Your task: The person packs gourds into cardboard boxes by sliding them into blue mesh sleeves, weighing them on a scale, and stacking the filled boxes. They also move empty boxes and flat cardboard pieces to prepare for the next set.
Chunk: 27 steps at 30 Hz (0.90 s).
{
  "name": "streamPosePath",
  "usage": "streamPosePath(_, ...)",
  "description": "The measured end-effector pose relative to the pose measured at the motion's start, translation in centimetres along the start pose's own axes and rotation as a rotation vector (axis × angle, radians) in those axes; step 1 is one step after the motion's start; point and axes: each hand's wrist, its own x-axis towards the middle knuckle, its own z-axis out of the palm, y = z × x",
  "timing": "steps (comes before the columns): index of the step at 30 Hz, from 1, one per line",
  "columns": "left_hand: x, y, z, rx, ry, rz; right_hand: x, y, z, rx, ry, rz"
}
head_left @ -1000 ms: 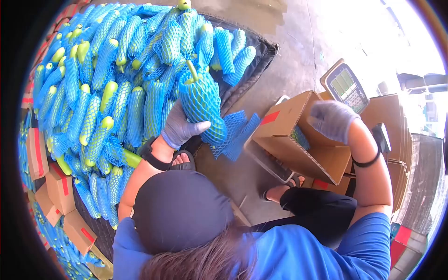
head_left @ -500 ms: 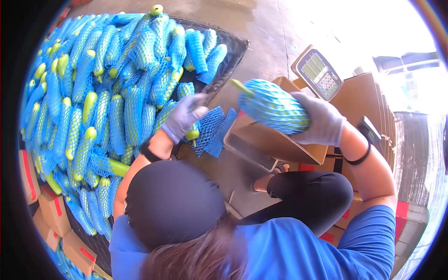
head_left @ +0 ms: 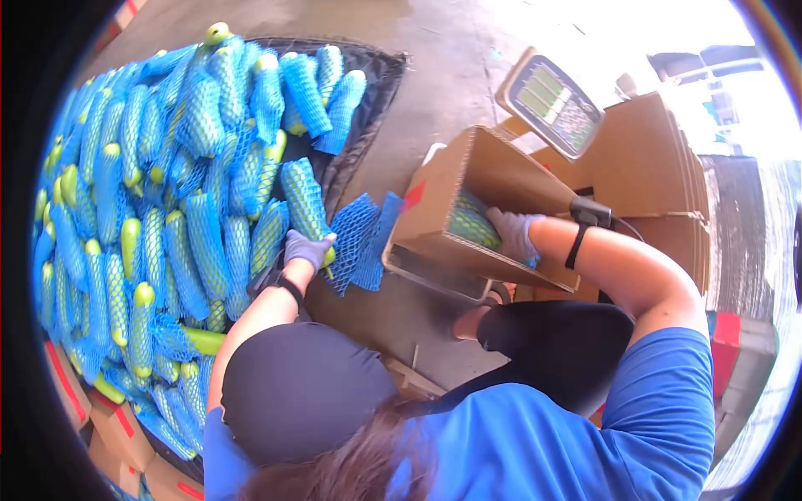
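At the near right edge of the pile, my left hand (head_left: 311, 250), in a light purple glove, is closed around the stem end of a long green gourd (head_left: 304, 199) in a blue foam net sleeve. My gloved right hand (head_left: 515, 235) reaches down into an open cardboard box (head_left: 443, 209). Its fingers curl on another net-sleeved green gourd (head_left: 473, 221) inside, partly hidden by the hand and the box wall. The box sits tilted on a scale platform (head_left: 434, 275). Loose blue net sleeves (head_left: 368, 238) lie between the left hand and the box.
Many net-sleeved gourds (head_left: 159, 242) cover a dark mat on the left. Behind the box stands a scale display (head_left: 553, 104). Stacked cardboard (head_left: 647, 159) rises at right; more boxes with red tape (head_left: 117, 430) lie at lower left.
My right hand has lowered the net-sleeved gourd into the box. My left hand has moved down slightly and taken hold of another gourd at the pile's edge. The view has shifted a little.
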Motion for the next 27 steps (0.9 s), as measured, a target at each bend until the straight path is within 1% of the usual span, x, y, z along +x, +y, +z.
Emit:
streamPosePath(1,0.2,0.5,-0.5,-0.005,-0.034,-0.057,1.5,1.0,2.2,-0.055,0.069,-0.089)
streamPosePath(2,0.3,0.9,-1.0,-0.011,-0.071,-0.11,1.9,0.6,3.0,-0.065,0.063,-0.102)
streamPosePath(4,0.0,0.8,-1.5,-0.056,-0.089,-0.123,2.5,0.2,4.1,-0.103,-0.019,-0.021)
streamPosePath(5,0.4,0.1,-0.9,-0.187,-0.091,-0.097,4.8,2.2,5.5,-0.199,-0.034,-0.154)
streamPosePath(7,1.1,-1.6,-0.1,-0.448,-0.091,-0.001,2.9,1.1,2.4,-0.204,-0.045,-0.168)
streamPosePath(8,1.6,-2.6,-0.4,-0.443,-0.092,0.002,2.2,0.9,1.1,-0.207,-0.053,-0.171)
streamPosePath(9,2.1,-3.7,-0.8,-0.774,-0.321,0.032,2.9,2.1,1.0,-0.206,0.096,-0.232)
streamPosePath(10,2.2,-4.5,-0.7,-1.104,-0.554,0.06,3.2,3.5,0.7,-0.121,0.307,-0.331)
streamPosePath(11,-0.1,-3.5,-3.3,-1.289,-0.744,0.011,0.8,2.1,-1.9,0.062,0.384,-0.318)
streamPosePath(12,-0.7,-3.8,-3.8,-1.377,-0.828,0.001,-0.7,1.1,-3.9,0.066,0.54,-0.412)
streamPosePath(13,-2.3,-3.3,-5.2,-1.371,-0.86,0.115,-1.6,0.6,-4.5,0.17,0.812,-0.62)
streamPosePath(14,-4.1,-2.3,-7.3,-1.361,-0.891,0.232,-4.1,-1.2,-5.8,0.165,0.871,-0.602)
streamPosePath(15,-5.1,-1.4,-9.0,-1.322,-0.873,0.382,-6.5,-3.4,-7.1,0.16,0.93,-0.58)
streamPosePath(16,-6.3,-0.3,-10.9,-1.277,-0.856,0.529,-7.0,-4.9,-7.6,0.038,1.072,-0.721)
streamPosePath(17,-9.1,1.9,-14.6,-1.212,-0.898,0.58,-7.4,-6.4,-7.9,-0.09,1.205,-0.857)
streamPosePath(18,-10.7,3.6,-16.7,-1.205,-0.913,0.576,-8.9,-8.2,-8.2,-0.314,1.295,-0.891)
streamPosePath(19,-11.7,5.1,-18.3,-1.168,-1.01,0.723,-10.1,-9.9,-8.0,-0.542,1.371,-0.918)
streamPosePath(20,-12.2,6.2,-18.9,-1.127,-1.097,0.878,-10.2,-11.4,-7.4,-0.539,1.371,-0.906)
streamPosePath(21,-12.4,6.7,-18.8,-1.121,-1.104,0.884,-10.1,-12.9,-6.9,-0.646,1.464,-0.996)
streamPosePath(22,-12.5,7.1,-18.7,-0.892,-1.057,0.87,-10.8,-13.4,-6.5,-0.707,1.51,-1.034)
streamPosePath(23,-13.4,7.6,-18.7,-0.781,-1.028,0.871,-11.5,-13.8,-6.0,-0.767,1.56,-1.07)
streamPosePath(24,-14.5,8.3,-18.8,-0.669,-1.002,0.874,-12.6,-13.9,-5.6,-0.712,1.446,-1.004)
streamPosePath(25,-16.8,8.4,-18.8,-0.947,-1.174,0.831,-13.4,-13.8,-5.6,-0.657,1.333,-0.933)
streamPosePath(26,-18.4,8.9,-18.8,-1.225,-1.347,0.761,-14.0,-13.0,-5.8,-0.668,1.331,-0.916)
streamPosePath(27,-18.8,9.5,-18.7,-1.253,-1.338,0.747,-14.8,-11.5,-6.0,-0.538,1.144,-0.775)
